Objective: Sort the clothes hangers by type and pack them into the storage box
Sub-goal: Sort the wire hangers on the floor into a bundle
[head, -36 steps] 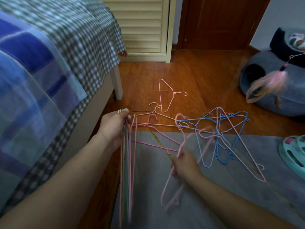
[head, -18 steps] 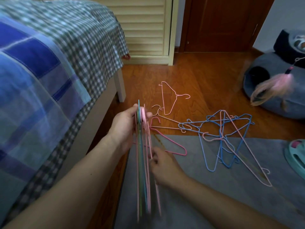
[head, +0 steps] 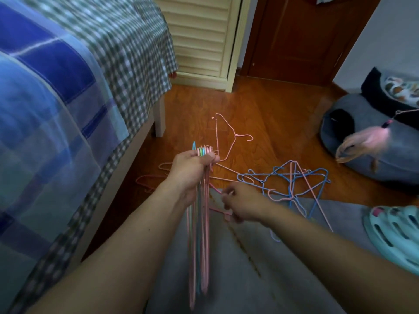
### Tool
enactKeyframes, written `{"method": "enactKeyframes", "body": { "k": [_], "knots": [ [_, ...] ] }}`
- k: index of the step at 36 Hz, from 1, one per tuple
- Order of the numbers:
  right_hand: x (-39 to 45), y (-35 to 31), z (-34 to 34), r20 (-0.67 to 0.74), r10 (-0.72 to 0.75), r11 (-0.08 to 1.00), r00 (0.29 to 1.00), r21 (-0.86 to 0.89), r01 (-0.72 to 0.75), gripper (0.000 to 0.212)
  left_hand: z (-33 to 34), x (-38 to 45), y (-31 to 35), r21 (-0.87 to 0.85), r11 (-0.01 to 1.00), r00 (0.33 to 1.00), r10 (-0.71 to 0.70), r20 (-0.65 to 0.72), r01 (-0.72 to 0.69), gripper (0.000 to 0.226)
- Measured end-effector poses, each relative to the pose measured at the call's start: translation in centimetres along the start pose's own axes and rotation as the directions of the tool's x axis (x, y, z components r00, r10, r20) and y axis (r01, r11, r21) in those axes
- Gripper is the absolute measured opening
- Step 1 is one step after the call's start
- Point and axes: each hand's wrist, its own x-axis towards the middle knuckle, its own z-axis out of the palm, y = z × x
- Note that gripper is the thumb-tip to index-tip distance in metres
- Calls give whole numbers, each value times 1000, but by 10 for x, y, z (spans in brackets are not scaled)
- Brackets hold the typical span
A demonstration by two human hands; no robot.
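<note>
My left hand [head: 190, 171] grips a bundle of thin wire hangers [head: 201, 223] by their tops; pink, green and blue ones hang straight down over the grey rug [head: 226, 279]. My right hand [head: 244, 205], blurred, is low on the rug with its fingers curled round the corner of a pink hanger [head: 221, 211]. A single pink hanger [head: 224, 132] lies on the wooden floor beyond. A tangle of blue and pink hangers [head: 292, 182] lies to the right. More pink hangers [head: 147, 180] lie by the bed. No storage box is in view.
A bed with a checked cover [head: 68, 87] fills the left side. A grey pet bed [head: 396, 164] and a pink feather toy [head: 367, 141] are at the right, with a teal toy [head: 394, 232] on the rug's right edge. A louvred cabinet [head: 199, 37] and a door [head: 294, 37] stand behind.
My right hand added a pink hanger to the bundle in my left hand, then moved right and down onto another pink hanger on the rug. The bundle rose slightly.
</note>
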Motion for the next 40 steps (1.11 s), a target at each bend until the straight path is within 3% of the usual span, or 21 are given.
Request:
{"method": "enactKeyframes", "body": {
  "k": [2,3,5,7,9,12,15,16,20,24,29,33,37,40],
  "knots": [
    [9,-6,-14,-29,51,999,998,14,-51,18,7,2,7,2,999,997,32,-65,-32,16],
    [-7,-55,-75,-78,158,975,984,-146,-169,20,8,6,60,-103,994,999,-39,-8,38,21],
    [-5,-53,-91,-59,181,923,982,-333,-191,24,19,11,54,-63,997,999,-36,-26,34,23],
    [1,-49,-111,-26,182,787,983,-596,-161,25,34,22,47,2,994,993,-110,-47,110,9],
    [-1,-51,-123,-21,211,680,977,-715,-163,24,43,28,37,2,984,980,-179,-81,180,35],
    [-9,-48,-152,-139,200,706,970,-666,-241,24,52,18,43,21,984,978,-172,-116,176,41],
    [-29,-24,-173,-229,271,716,935,-601,-354,33,62,9,41,140,980,989,-132,-65,140,18],
    [-27,-7,-173,-225,282,705,933,-611,-361,35,64,9,41,159,981,993,-99,-63,108,10],
    [-3,52,-150,-140,308,684,941,-655,-321,34,63,29,24,178,984,999,-31,-9,33,24],
    [28,119,-120,-105,310,711,945,-634,-304,36,78,45,10,207,978,1000,0,-3,0,21],
    [54,171,-113,-94,325,757,941,-570,-318,40,99,46,11,285,958,993,11,-117,23,15],
    [84,181,-112,-161,234,863,959,-419,-281,39,119,45,20,370,926,980,-1,-198,76,19],
    [98,199,-105,-158,169,865,973,-450,-223,30,124,60,25,344,931,972,-46,-229,125,11],
    [112,233,-101,-181,300,829,937,-437,-350,39,128,77,14,361,924,976,-45,-214,122,11]
  ]
}}
